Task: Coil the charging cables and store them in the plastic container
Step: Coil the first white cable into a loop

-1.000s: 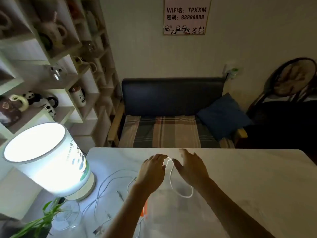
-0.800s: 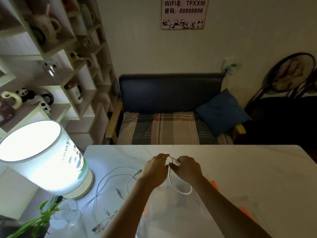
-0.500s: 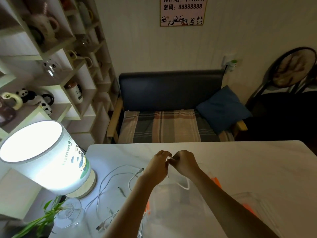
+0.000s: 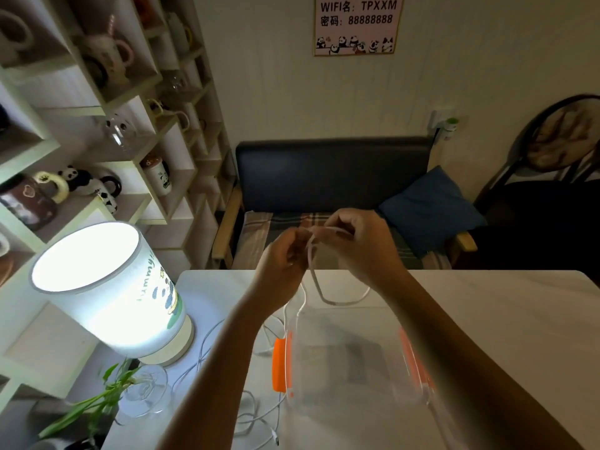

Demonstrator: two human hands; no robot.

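Note:
Both hands hold one white charging cable (image 4: 328,298) raised above the table. My left hand (image 4: 285,258) pinches it at the top, and my right hand (image 4: 360,245) grips it just beside, fingers closed. A loop of the cable hangs below the hands, and a loose strand trails down past the left wrist. Under the loop sits a clear plastic container (image 4: 350,355) with orange side clips (image 4: 279,365). Its inside looks blurred. More white cables (image 4: 207,349) lie loose on the table to the left of the container.
A lit table lamp (image 4: 107,287) stands at the table's left side, with a glass vase holding a green plant (image 4: 143,391) in front of it. Shelves of mugs fill the left wall. A dark sofa (image 4: 331,177) sits beyond the white table (image 4: 493,319).
Both hands have risen off the table with the cable, closing together on it. The hanging loop lifted with them and now dangles above the container. The view shifted, showing the container more fully.

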